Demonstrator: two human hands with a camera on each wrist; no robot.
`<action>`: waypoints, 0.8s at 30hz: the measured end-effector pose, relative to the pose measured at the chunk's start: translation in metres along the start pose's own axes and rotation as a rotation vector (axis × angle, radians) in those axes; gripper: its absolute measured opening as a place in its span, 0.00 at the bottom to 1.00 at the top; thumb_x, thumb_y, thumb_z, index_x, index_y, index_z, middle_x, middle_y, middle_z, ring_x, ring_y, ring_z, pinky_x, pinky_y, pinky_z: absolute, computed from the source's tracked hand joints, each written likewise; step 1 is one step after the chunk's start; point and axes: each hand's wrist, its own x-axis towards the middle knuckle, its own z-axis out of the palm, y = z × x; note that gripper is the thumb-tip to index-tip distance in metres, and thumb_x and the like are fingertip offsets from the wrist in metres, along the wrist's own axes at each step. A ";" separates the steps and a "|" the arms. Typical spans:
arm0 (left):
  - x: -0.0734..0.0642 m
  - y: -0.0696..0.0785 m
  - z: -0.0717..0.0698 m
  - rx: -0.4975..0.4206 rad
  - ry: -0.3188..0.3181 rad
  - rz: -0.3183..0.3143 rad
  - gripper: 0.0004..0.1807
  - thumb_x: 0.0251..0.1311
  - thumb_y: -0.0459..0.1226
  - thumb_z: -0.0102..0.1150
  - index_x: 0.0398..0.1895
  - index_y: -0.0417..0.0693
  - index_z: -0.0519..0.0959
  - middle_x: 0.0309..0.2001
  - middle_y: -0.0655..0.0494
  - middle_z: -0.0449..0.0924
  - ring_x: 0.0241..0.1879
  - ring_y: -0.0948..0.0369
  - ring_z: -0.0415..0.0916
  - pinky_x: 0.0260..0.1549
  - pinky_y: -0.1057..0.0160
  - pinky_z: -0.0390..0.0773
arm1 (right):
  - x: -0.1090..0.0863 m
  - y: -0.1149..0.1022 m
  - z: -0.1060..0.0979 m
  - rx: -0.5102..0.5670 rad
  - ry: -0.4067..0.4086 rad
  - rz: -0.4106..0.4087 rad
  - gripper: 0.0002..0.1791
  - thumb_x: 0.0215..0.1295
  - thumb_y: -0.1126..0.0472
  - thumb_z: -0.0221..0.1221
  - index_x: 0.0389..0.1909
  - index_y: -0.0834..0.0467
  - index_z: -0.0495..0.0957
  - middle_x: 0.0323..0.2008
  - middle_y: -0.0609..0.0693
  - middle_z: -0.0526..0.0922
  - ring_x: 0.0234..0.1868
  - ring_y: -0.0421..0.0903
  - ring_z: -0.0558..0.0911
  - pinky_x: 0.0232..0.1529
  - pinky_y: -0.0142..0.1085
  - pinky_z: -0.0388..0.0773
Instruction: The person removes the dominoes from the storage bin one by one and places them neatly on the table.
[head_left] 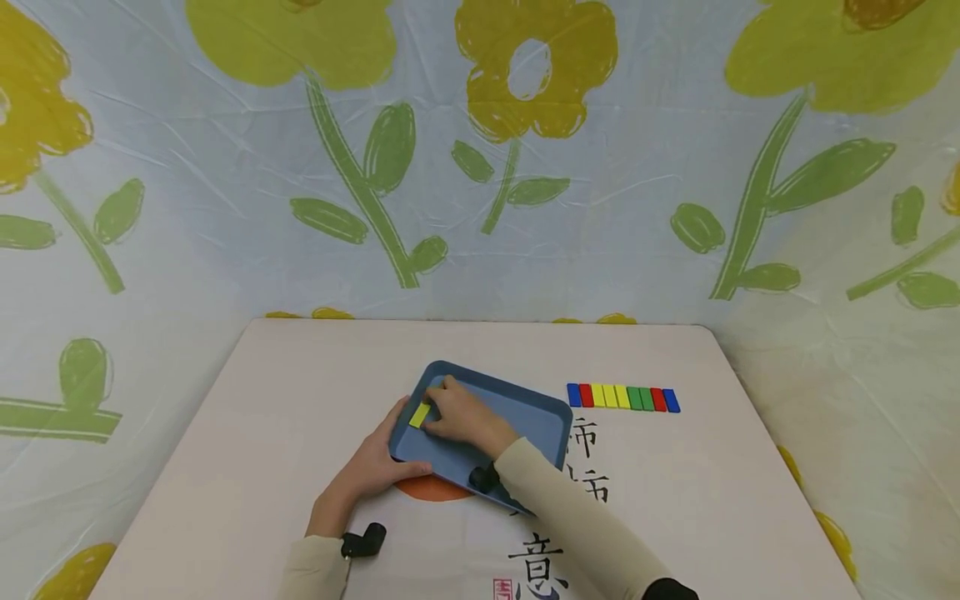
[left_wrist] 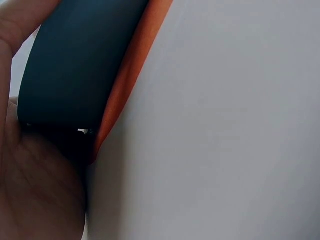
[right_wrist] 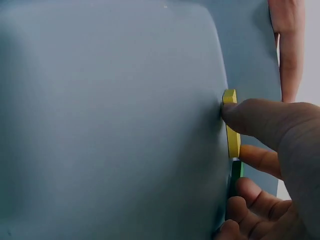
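Observation:
A blue-grey tray (head_left: 517, 400) lies at an angle on the table. My left hand (head_left: 371, 463) grips its near left corner, the thumb along the front rim and the fingers on the outer left side. Inside the tray, at its left wall, my right hand (head_left: 467, 417) pinches a yellow tile (right_wrist: 233, 137) between thumb and a finger. A green tile (right_wrist: 236, 175) sits just beyond the yellow one in the right wrist view, partly hidden by the curled fingers. The left wrist view shows the tray's dark outer side (left_wrist: 75, 65) against the left palm.
Right of the tray, a row of blue, red, yellow and green tiles (head_left: 622, 397) lies on the table (head_left: 315, 358). Under the tray's front edge, an orange shape (head_left: 435, 489) shows on a printed cloth with black characters (head_left: 537, 562). A flowered sheet (head_left: 600, 208) hangs behind.

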 end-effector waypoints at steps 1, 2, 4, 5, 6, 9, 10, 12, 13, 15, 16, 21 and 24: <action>0.000 0.000 0.000 -0.003 0.001 -0.001 0.66 0.50 0.55 0.78 0.85 0.62 0.43 0.81 0.47 0.55 0.74 0.43 0.63 0.68 0.35 0.66 | 0.000 0.000 0.001 0.003 0.000 0.006 0.26 0.66 0.45 0.67 0.62 0.51 0.81 0.52 0.52 0.75 0.38 0.39 0.74 0.40 0.32 0.77; -0.001 0.000 0.000 -0.004 0.002 -0.003 0.66 0.50 0.55 0.78 0.85 0.61 0.43 0.81 0.47 0.55 0.74 0.43 0.63 0.68 0.35 0.66 | 0.001 -0.001 0.001 0.006 0.001 0.010 0.26 0.66 0.45 0.68 0.61 0.52 0.81 0.52 0.52 0.75 0.38 0.39 0.74 0.39 0.32 0.78; -0.001 0.001 0.000 -0.003 0.003 -0.008 0.66 0.50 0.56 0.78 0.85 0.62 0.43 0.81 0.47 0.55 0.75 0.43 0.62 0.69 0.35 0.65 | 0.001 -0.001 0.002 0.011 0.001 0.012 0.28 0.66 0.43 0.68 0.62 0.52 0.80 0.52 0.52 0.75 0.37 0.39 0.74 0.39 0.31 0.77; -0.001 0.001 0.000 0.000 0.003 -0.010 0.66 0.50 0.56 0.78 0.85 0.62 0.43 0.81 0.47 0.56 0.75 0.43 0.62 0.69 0.35 0.65 | 0.001 -0.001 0.002 0.013 0.003 0.011 0.28 0.66 0.43 0.68 0.62 0.52 0.80 0.52 0.52 0.75 0.37 0.39 0.74 0.39 0.31 0.77; -0.002 0.001 0.000 0.004 0.005 -0.010 0.66 0.50 0.56 0.78 0.85 0.62 0.44 0.81 0.47 0.55 0.75 0.43 0.62 0.69 0.34 0.65 | 0.001 -0.001 0.003 0.015 0.005 0.009 0.29 0.65 0.42 0.68 0.62 0.52 0.80 0.51 0.52 0.74 0.37 0.39 0.74 0.38 0.31 0.76; -0.001 0.001 0.000 0.014 0.008 -0.010 0.65 0.50 0.57 0.78 0.85 0.62 0.44 0.81 0.47 0.55 0.75 0.43 0.61 0.69 0.34 0.65 | 0.001 -0.001 0.002 0.009 0.017 -0.006 0.30 0.64 0.40 0.68 0.60 0.53 0.81 0.50 0.51 0.74 0.35 0.39 0.74 0.35 0.30 0.75; -0.001 0.001 0.000 0.015 0.007 -0.009 0.65 0.50 0.57 0.78 0.85 0.62 0.44 0.81 0.47 0.55 0.75 0.42 0.61 0.69 0.34 0.65 | 0.001 -0.001 0.002 0.007 0.021 -0.011 0.29 0.64 0.40 0.68 0.60 0.53 0.81 0.49 0.51 0.74 0.35 0.39 0.74 0.35 0.29 0.75; -0.001 0.002 0.000 0.014 0.007 -0.007 0.66 0.50 0.56 0.78 0.85 0.61 0.44 0.81 0.47 0.55 0.75 0.42 0.61 0.69 0.34 0.65 | 0.000 -0.001 0.002 0.010 0.028 -0.021 0.27 0.64 0.42 0.68 0.58 0.53 0.82 0.48 0.51 0.73 0.35 0.38 0.73 0.34 0.29 0.74; -0.001 0.002 0.000 0.011 0.006 -0.008 0.66 0.50 0.56 0.78 0.85 0.61 0.44 0.81 0.46 0.55 0.75 0.42 0.61 0.69 0.34 0.65 | 0.000 -0.001 0.001 0.011 0.031 -0.026 0.25 0.65 0.43 0.68 0.57 0.53 0.82 0.48 0.51 0.74 0.35 0.38 0.73 0.34 0.29 0.74; -0.001 0.002 0.000 0.004 0.005 -0.012 0.66 0.50 0.55 0.78 0.85 0.62 0.43 0.81 0.46 0.55 0.75 0.42 0.61 0.69 0.34 0.65 | -0.002 0.000 0.000 0.025 0.035 -0.033 0.21 0.67 0.47 0.67 0.54 0.53 0.83 0.47 0.51 0.74 0.35 0.38 0.72 0.34 0.29 0.74; -0.001 0.002 0.000 0.003 0.006 -0.015 0.66 0.50 0.55 0.78 0.85 0.62 0.43 0.81 0.46 0.55 0.75 0.42 0.62 0.69 0.34 0.65 | -0.002 0.001 0.000 0.031 0.041 -0.039 0.19 0.67 0.49 0.67 0.53 0.54 0.83 0.46 0.51 0.74 0.35 0.39 0.72 0.35 0.29 0.74; 0.000 0.002 0.002 0.012 0.008 -0.028 0.65 0.49 0.57 0.78 0.85 0.65 0.43 0.81 0.46 0.53 0.76 0.42 0.60 0.69 0.34 0.65 | -0.009 0.008 -0.003 0.034 0.053 -0.050 0.15 0.67 0.50 0.68 0.48 0.54 0.84 0.43 0.49 0.77 0.34 0.39 0.72 0.36 0.30 0.74; -0.001 0.002 0.002 0.017 0.009 -0.038 0.66 0.49 0.58 0.78 0.85 0.67 0.43 0.82 0.48 0.53 0.76 0.43 0.59 0.69 0.34 0.64 | -0.014 0.014 -0.006 0.012 0.049 -0.078 0.14 0.66 0.49 0.69 0.45 0.54 0.85 0.41 0.47 0.78 0.33 0.38 0.72 0.36 0.30 0.75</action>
